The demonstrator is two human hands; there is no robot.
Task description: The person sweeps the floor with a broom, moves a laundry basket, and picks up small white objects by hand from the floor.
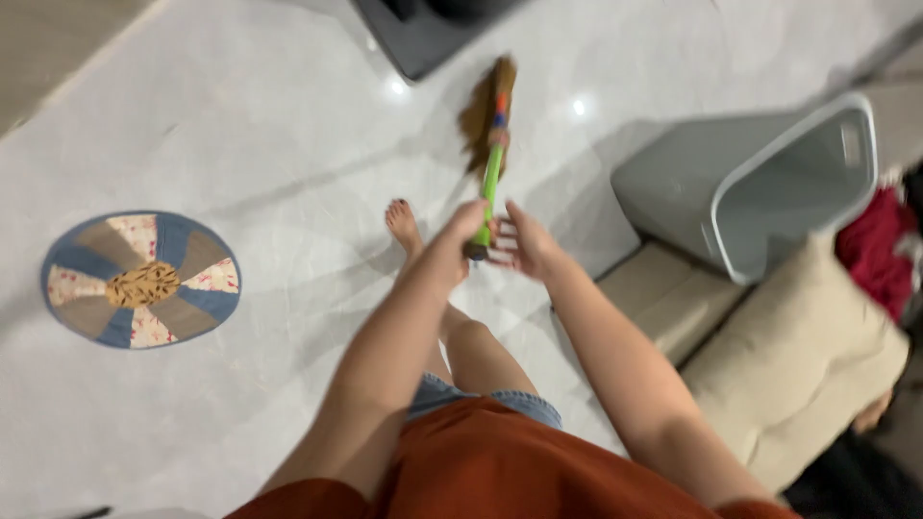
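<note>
A short broom with a bright green handle and brown bristles points away from me over the white floor. My left hand is closed around the near end of the handle. Just to its right, my right hand hovers beside the handle with fingers spread, holding nothing. One bare foot stands on the floor below the broom. The picture is blurred by motion.
A round patchwork mat lies on the floor at left. A grey plastic bin lies tipped against a beige cushioned sofa at right. Red cloth rests on the sofa. A dark object stands at the top.
</note>
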